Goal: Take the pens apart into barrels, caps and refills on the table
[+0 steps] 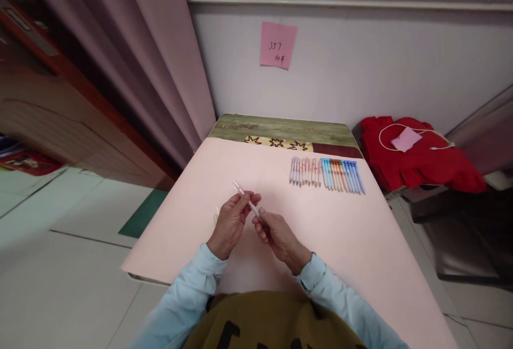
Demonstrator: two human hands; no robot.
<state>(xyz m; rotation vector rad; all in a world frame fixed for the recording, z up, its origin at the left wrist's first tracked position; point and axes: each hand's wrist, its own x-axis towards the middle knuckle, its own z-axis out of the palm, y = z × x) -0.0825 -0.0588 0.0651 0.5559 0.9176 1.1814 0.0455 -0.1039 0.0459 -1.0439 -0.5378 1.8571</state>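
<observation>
Both hands hold one slim whitish pen (237, 186) above the pale pink table cover, slanting from upper left to lower right. My left hand (231, 219) pinches its middle between thumb and fingers. Around its lower right end the fingers of my right hand (278, 234) are closed. Partly hidden behind my left hand, a small pale object (216, 215) lies on the cover; its kind I cannot make out. To the right, a row of several pens lies side by side: clear and pinkish pens (305, 171), then light blue, brown and blue pens (343, 176).
The pink cover (184, 204) spreads over a table whose green patterned far end (280, 124) meets the wall. A pink sticky note (278, 45) hangs there. At right, red cloth (401, 162) carries a white cable. A purple curtain (160, 44) hangs at left.
</observation>
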